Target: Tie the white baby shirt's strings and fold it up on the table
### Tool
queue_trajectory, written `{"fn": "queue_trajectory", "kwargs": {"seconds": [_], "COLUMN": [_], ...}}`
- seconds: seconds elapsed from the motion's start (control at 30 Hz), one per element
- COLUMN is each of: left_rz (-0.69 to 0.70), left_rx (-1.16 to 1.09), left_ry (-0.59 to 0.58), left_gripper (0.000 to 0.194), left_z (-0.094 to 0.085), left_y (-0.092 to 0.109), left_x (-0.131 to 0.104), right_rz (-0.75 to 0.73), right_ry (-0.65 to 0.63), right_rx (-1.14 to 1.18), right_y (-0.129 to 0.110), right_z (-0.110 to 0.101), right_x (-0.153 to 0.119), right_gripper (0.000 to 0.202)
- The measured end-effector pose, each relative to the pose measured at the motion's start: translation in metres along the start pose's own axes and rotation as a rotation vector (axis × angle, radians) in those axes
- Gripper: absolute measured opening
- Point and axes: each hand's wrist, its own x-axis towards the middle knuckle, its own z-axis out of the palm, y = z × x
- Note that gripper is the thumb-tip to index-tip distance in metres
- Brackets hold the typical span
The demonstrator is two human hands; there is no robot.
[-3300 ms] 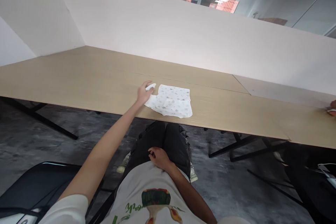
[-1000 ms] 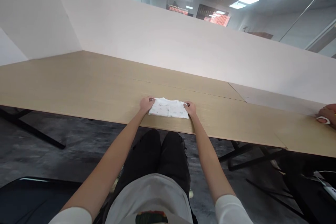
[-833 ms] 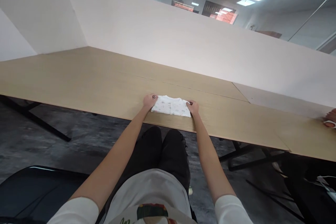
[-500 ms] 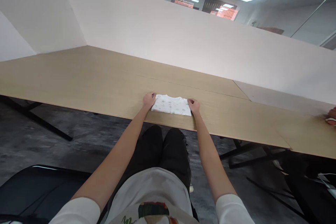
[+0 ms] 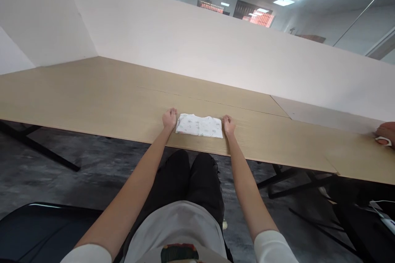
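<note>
A white cloth with a small print [image 5: 199,126], folded into a flat strip, lies on the wooden table near its front edge. Just off its left end is my left hand [image 5: 169,118], with fingers curled together and nothing seen in them. My right hand [image 5: 228,125] rests beside the right end, a small gap from the cloth, its fingers bent inward and apart from the fabric.
The long table [image 5: 77,98] runs along a white wall [image 5: 185,37] with glass above. A brownish-red object [image 5: 386,130] is at the far right. A black chair [image 5: 46,230] stands at the lower left.
Both hands have come off the ends of the cloth. My left hand has moved out to the left, and a gap now shows on each side. The camera view has shifted slightly.
</note>
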Motion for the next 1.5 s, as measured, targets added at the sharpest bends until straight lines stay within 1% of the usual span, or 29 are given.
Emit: {"fn": "queue_trajectory", "kwargs": {"seconds": [0.1, 0.17, 0.23, 0.3, 0.5, 0.57, 0.63, 0.7, 0.77, 0.8, 0.87, 0.9, 0.93, 1.0, 1.07, 1.13, 1.17, 1.23, 1.3, 1.37, 1.43, 1.5], "left_rz": [0.092, 0.138, 0.148, 0.128, 0.088, 0.083, 0.090, 0.129, 0.177, 0.196, 0.240, 0.283, 0.362, 0.549, 0.682, 0.775, 0.806, 0.833, 0.813, 0.748, 0.649, 0.541], "left_rx": [0.213, 0.279, 0.288, 0.273, 0.216, 0.190, 0.147, 0.058, -0.078, -0.151, -0.275, -0.312, -0.329, -0.312, -0.239, -0.129, -0.062, 0.093, 0.273, 0.451, 0.583, 0.647], "left_ry": [-0.185, -0.242, -0.255, -0.262, -0.245, -0.234, -0.230, -0.228, -0.211, -0.191, -0.136, -0.100, -0.066, 0.017, 0.103, 0.163, 0.180, 0.178, 0.120, 0.012, -0.113, -0.216], "left_gripper": [0.032, 0.032, 0.034, 0.035, 0.033, 0.032, 0.029, 0.025, 0.022, 0.021, 0.022, 0.023, 0.026, 0.030, 0.035, 0.037, 0.038, 0.039, 0.040, 0.038, 0.036, 0.034], "left_z": [0.000, 0.000, -0.001, -0.002, -0.005, -0.004, -0.003, -0.004, -0.007, -0.011, -0.024, -0.032, -0.043, -0.067, -0.092, -0.112, -0.118, -0.120, -0.108, -0.088, -0.065, -0.045], "left_y": [0.004, 0.007, 0.009, 0.010, 0.009, 0.008, 0.008, 0.013, 0.027, 0.038, 0.066, 0.083, 0.100, 0.133, 0.160, 0.176, 0.179, 0.176, 0.163, 0.144, 0.121, 0.098], "left_x": [-0.002, -0.003, -0.003, -0.004, -0.006, -0.006, -0.004, 0.001, 0.011, 0.018, 0.033, 0.041, 0.048, 0.060, 0.067, 0.069, 0.069, 0.068, 0.066, 0.063, 0.059, 0.054], "right_rz": [0.028, 0.001, -0.018, -0.028, -0.018, 0.013, 0.057, 0.100, 0.106, 0.082, -0.026, -0.109, -0.194, -0.344, -0.463, -0.532, -0.544, -0.526, -0.466, -0.374, -0.259, -0.165], "right_ry": [-0.085, -0.162, -0.183, -0.176, -0.141, -0.114, -0.083, -0.045, -0.001, 0.024, 0.068, 0.089, 0.104, 0.117, 0.110, 0.095, 0.089, 0.078, 0.041, -0.047, -0.180, -0.306], "right_rx": [-0.085, -0.137, -0.175, -0.184, -0.089, -0.007, 0.157, 0.346, 0.474, 0.509, 0.543, 0.552, 0.550, 0.512, 0.440, 0.324, 0.253, 0.084, -0.132, -0.390, -0.633, -0.782], "right_y": [-0.008, -0.012, -0.014, -0.014, -0.012, -0.013, -0.015, -0.022, -0.037, -0.047, -0.074, -0.090, -0.107, -0.140, -0.167, -0.184, -0.188, -0.185, -0.170, -0.149, -0.126, -0.105], "right_z": [0.001, 0.001, 0.000, -0.002, -0.004, -0.003, -0.004, -0.010, -0.021, -0.030, -0.052, -0.066, -0.080, -0.110, -0.136, -0.153, -0.157, -0.154, -0.139, -0.117, -0.094, -0.075], "right_x": [-0.002, -0.003, -0.003, -0.004, -0.005, -0.006, -0.005, -0.002, 0.005, 0.010, 0.023, 0.030, 0.037, 0.050, 0.060, 0.066, 0.067, 0.069, 0.069, 0.066, 0.061, 0.055], "right_gripper": [0.037, 0.031, 0.028, 0.026, 0.022, 0.020, 0.021, 0.025, 0.031, 0.034, 0.039, 0.040, 0.041, 0.042, 0.040, 0.036, 0.034, 0.030, 0.026, 0.025, 0.027, 0.031]}}
